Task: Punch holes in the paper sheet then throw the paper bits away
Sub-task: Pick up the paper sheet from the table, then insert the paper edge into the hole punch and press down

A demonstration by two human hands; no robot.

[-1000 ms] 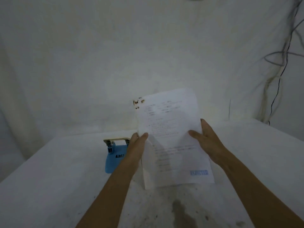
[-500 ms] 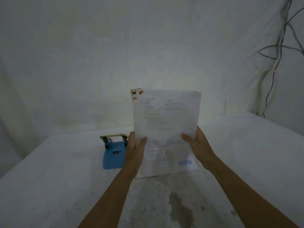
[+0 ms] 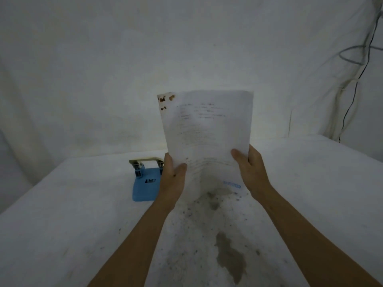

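Note:
I hold a white printed paper sheet point(image 3: 207, 131) upright over the table, with brown stains at its top left corner and a blue stamp near its bottom right. My left hand point(image 3: 173, 179) grips its lower left edge, thumb on the front. My right hand point(image 3: 249, 168) grips its lower right edge the same way. A blue hole punch point(image 3: 146, 183) with a cream metal handle stands on the table just left of my left hand, partly hidden by it.
The table point(image 3: 72, 214) is covered in white cloth with a dark stain point(image 3: 230, 255) and specks in front of me. White cloth hangs behind as a backdrop. Dark cables point(image 3: 356, 79) run down the wall at the far right.
The sheet has swung from tilted to upright and square to me. Both hands have slid lower along its side edges, and its bottom has bowed inward.

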